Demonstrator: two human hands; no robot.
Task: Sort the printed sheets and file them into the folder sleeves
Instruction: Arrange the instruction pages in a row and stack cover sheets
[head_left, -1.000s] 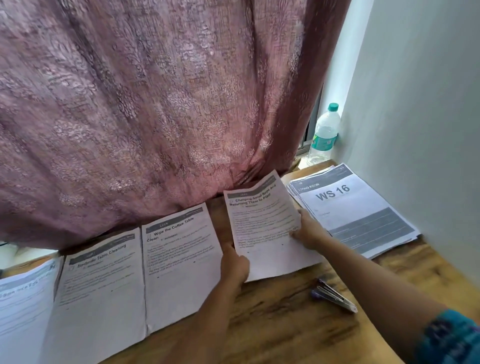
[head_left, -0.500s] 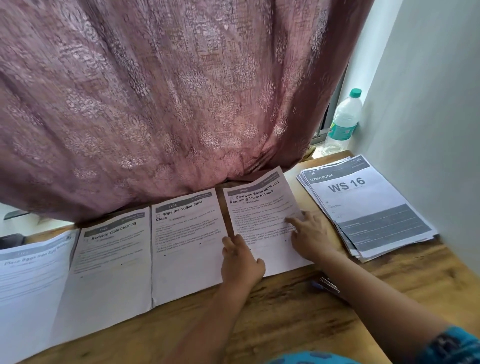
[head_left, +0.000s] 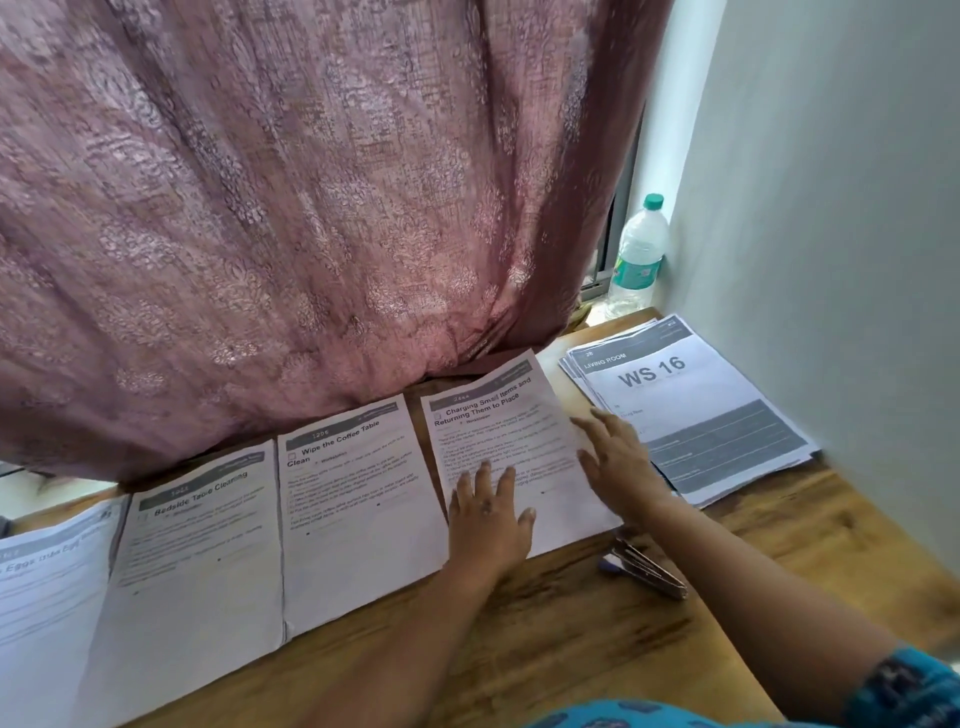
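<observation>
Several printed sheets lie side by side along the back of the wooden table (head_left: 597, 639). The rightmost, headed "Charging Small Items and Returning Them to Place" (head_left: 498, 426), lies flat. My left hand (head_left: 491, 512) presses on its lower left part with straight fingers. My right hand (head_left: 615, 457) rests open on its right edge. To its left lie "Wipe the Coffee Table Clean" (head_left: 358, 509), "Bedside Table Cleaning" (head_left: 197, 566) and a sheet about eggs (head_left: 47, 597). A stack topped by "WS 16" (head_left: 696, 415) sits at the right.
A mauve patterned curtain (head_left: 291, 218) hangs down onto the table's back edge. A plastic water bottle (head_left: 638, 254) stands in the back right corner by the white wall (head_left: 841, 249). A small dark flat object (head_left: 647, 569) lies on the table under my right forearm.
The charging sheet, held up by both hands a second ago, now lies flat on the table. Both hands have let go of its edges and spread open on it.
</observation>
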